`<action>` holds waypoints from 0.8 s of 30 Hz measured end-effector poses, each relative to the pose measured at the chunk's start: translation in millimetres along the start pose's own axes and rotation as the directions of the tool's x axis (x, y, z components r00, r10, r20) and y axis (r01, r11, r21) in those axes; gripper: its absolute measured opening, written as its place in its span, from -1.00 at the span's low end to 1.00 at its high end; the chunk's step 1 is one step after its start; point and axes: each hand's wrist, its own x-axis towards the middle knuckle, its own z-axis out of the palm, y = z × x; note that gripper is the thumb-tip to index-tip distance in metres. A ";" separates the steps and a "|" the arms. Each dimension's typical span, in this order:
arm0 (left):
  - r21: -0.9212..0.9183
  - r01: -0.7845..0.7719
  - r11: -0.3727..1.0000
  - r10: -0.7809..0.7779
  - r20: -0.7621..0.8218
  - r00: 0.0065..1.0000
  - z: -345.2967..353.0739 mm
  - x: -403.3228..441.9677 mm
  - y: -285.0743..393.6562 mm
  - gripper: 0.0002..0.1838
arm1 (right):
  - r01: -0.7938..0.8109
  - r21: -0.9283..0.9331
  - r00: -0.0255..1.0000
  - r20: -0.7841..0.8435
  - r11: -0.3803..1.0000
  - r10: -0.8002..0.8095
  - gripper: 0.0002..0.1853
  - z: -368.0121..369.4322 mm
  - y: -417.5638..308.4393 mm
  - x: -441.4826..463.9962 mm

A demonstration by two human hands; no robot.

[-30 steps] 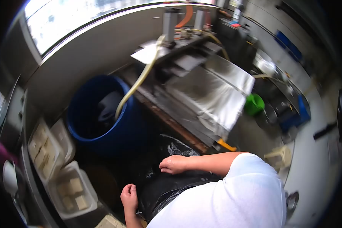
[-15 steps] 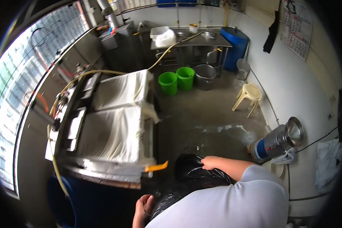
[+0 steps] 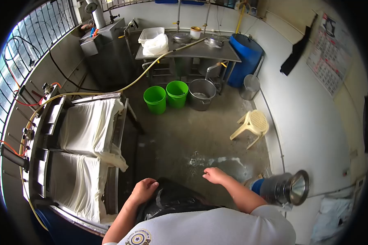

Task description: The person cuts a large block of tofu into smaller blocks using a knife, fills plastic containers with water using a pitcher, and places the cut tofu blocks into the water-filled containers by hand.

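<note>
A: What takes up the most room?
B: The floor (image 3: 180, 134), with two cloth-covered boxes (image 3: 84, 122) side by side on the left.
A: Next in size?
B: The metal desk (image 3: 192, 51) along the far wall, a yellowish hose (image 3: 147, 70) running across it. The blue drum (image 3: 242, 61) stands just beside its right end.
A: And close to the person?
B: The black plastic apron (image 3: 169, 200), spread over the person's front, below both hands. Right of it is a steel vessel with a funnel mouth (image 3: 278, 190); further off, a cream stool (image 3: 257, 121), a metal pot (image 3: 202, 96) and two green buckets (image 3: 155, 101).
A: Now the hands.
B: The left hand (image 3: 145, 191) is at the apron's left edge, fingers curled; I can't tell whether they pinch the plastic. The right hand (image 3: 215, 175) hangs over the floor, apart from the apron, fingers loosely bent and released, nothing visible in them.
</note>
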 end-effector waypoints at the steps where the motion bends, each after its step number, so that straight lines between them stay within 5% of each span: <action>1: 0.032 -0.006 0.999 0.006 0.006 1.000 -3.4 25.7 2.9 -0.56 | 0.007 -0.013 1.000 0.008 1.000 -0.007 -0.57 -12.2 -5.5 26.7; 3: 0.047 -0.017 0.999 0.017 -0.002 1.000 -13.4 83.1 6.2 -0.54 | 0.156 0.026 0.982 -0.115 0.987 -0.152 -0.59 -42.3 -20.1 83.1; 8: 0.042 -0.017 0.999 0.017 -0.005 1.000 -44.1 261.6 5.9 -0.52 | 0.235 -0.023 0.972 0.008 0.972 -0.235 -0.61 -112.7 -10.8 248.5; 13: 0.137 0.023 0.990 -0.017 -0.042 0.999 -119.2 398.6 59.2 -0.56 | 0.050 -0.275 0.961 0.275 0.960 0.029 -0.64 -194.3 38.3 376.7; 15: 0.024 0.010 1.000 -0.008 -0.054 0.999 -156.8 433.0 81.7 -0.56 | 0.041 -0.323 0.934 0.348 0.946 0.079 -0.63 -237.6 36.3 425.6; 17: 0.057 0.030 0.998 -0.024 -0.095 0.995 -190.3 463.3 100.3 -0.57 | -0.094 -0.092 0.992 0.071 0.991 0.101 -0.63 -278.5 30.1 477.5; 19: 0.093 0.045 0.995 -0.033 -0.132 0.991 -220.5 494.4 115.3 -0.57 | -0.044 0.016 0.996 -0.071 0.999 0.045 -0.64 -318.8 19.7 533.6; 24: -0.043 0.106 0.993 -0.114 -0.350 0.930 -252.0 557.4 127.3 -0.61 | 0.143 0.048 0.969 -0.208 0.988 -0.130 -0.75 -438.4 -35.1 704.9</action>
